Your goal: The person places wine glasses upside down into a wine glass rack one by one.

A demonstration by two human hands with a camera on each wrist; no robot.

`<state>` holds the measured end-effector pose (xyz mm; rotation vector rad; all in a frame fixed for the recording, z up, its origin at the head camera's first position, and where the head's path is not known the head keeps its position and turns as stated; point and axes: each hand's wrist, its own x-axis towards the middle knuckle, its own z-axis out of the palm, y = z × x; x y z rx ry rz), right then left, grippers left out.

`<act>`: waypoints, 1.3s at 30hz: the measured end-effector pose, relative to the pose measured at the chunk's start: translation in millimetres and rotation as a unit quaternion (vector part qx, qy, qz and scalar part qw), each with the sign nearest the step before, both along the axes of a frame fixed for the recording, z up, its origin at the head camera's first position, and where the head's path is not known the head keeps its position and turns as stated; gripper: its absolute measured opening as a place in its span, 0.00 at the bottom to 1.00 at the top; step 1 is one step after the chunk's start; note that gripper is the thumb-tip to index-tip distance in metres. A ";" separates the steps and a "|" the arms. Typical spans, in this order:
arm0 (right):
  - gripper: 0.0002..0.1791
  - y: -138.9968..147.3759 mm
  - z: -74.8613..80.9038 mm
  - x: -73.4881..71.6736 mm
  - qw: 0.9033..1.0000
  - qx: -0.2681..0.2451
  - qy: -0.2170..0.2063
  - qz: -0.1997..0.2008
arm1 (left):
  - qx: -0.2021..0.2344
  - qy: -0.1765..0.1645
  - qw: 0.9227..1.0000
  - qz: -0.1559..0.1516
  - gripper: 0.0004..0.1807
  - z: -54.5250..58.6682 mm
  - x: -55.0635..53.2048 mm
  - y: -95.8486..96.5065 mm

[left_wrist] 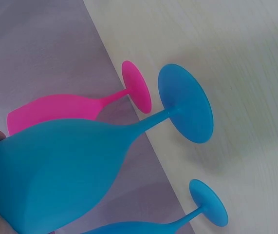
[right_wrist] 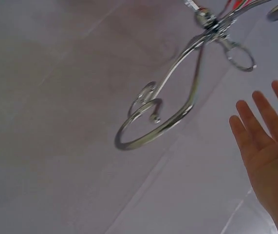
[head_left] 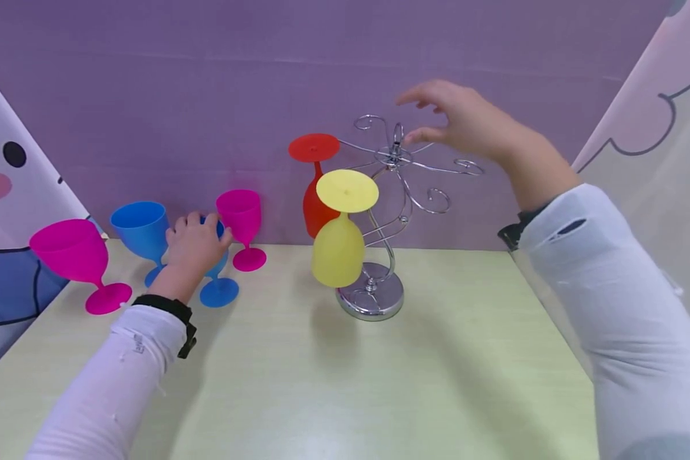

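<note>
On the left of the table, my left hand (head_left: 192,249) grips a blue plastic goblet (left_wrist: 65,170) at the rim of its bowl; its foot stands over the tabletop and the hand hides most of the bowl in the head view. My right hand (head_left: 466,118), fingers spread and bent a little, is raised beside the top ring of a chrome goblet rack (head_left: 374,300) and holds nothing. Upside down on the rack's left arms hang a red goblet (head_left: 314,148) and a yellow goblet (head_left: 339,249). Curled bare hooks (right_wrist: 148,139) of the rack show in the right wrist view.
Another blue goblet (head_left: 140,227) stands left of my left hand, with a pink goblet (head_left: 71,252) farther left. A second pink goblet (head_left: 241,214) is just right of that hand. Behind the pale table (head_left: 299,396) rises a purple backdrop (head_left: 207,96).
</note>
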<state>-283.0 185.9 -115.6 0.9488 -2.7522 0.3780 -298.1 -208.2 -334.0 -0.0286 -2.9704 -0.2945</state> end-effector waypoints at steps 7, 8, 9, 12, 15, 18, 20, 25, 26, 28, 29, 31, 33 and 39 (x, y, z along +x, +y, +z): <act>0.28 2.0 -2.8 -25.4 0.997 0.003 -0.076 -0.008 | 0.001 0.001 1.000 -0.001 0.33 0.9 0.7 -1.3; 0.27 1.5 -3.9 -28.1 0.996 -0.001 -0.085 -0.009 | 0.000 0.001 1.000 -0.001 0.33 0.3 0.5 -1.5; 0.27 0.8 -5.0 -30.5 0.996 -0.004 -0.094 -0.009 | 0.000 0.001 1.000 0.000 0.33 -0.3 0.7 -1.6; 0.24 -0.8 -8.1 -35.8 0.994 -0.008 -0.109 -0.009 | -0.002 0.000 1.000 -0.001 0.33 -2.1 -0.1 -2.2; 0.23 -1.6 -10.7 -38.6 0.993 -0.010 -0.117 -0.017 | -0.001 -0.001 1.000 -0.002 0.33 -2.7 -0.1 -1.7; 0.22 -1.8 -12.4 -39.8 0.993 -0.013 -0.118 -0.022 | -0.002 -0.002 1.000 -0.003 0.33 -2.8 -0.2 -1.2; 0.22 -1.9 -13.0 -40.1 0.993 -0.014 -0.119 -0.023 | -0.004 0.000 1.000 -0.003 0.33 -2.4 0.2 -0.9; 0.20 -2.2 -14.4 -40.5 0.992 -0.018 -0.125 -0.025 | -0.003 0.002 1.000 -0.002 0.33 -0.5 1.3 -0.7; 0.20 -2.4 -14.8 -40.7 0.992 -0.019 -0.125 -0.026 | -0.002 0.003 1.000 -0.002 0.33 -0.2 1.5 -0.8; 0.20 -3.0 -15.8 -41.1 0.992 -0.022 -0.123 -0.025 | -0.002 0.004 1.000 -0.002 0.33 0.1 1.6 -1.0; 0.20 -3.3 -16.3 -41.3 0.992 -0.022 -0.120 -0.025 | -0.002 0.005 1.000 -0.002 0.33 -0.1 1.6 -1.3; 0.19 -3.7 -17.5 -41.8 0.993 -0.023 -0.113 -0.024 | -0.004 0.005 1.000 -0.002 0.33 -0.9 1.5 -1.9; 0.19 -4.0 -18.7 -41.8 0.993 -0.027 -0.108 -0.026 | -0.007 0.004 1.000 -0.002 0.33 -2.2 1.2 -2.7; 0.18 -3.2 -22.1 -40.1 0.994 -0.035 -0.097 -0.027 | -0.011 0.005 1.000 0.000 0.33 -4.9 0.1 -2.6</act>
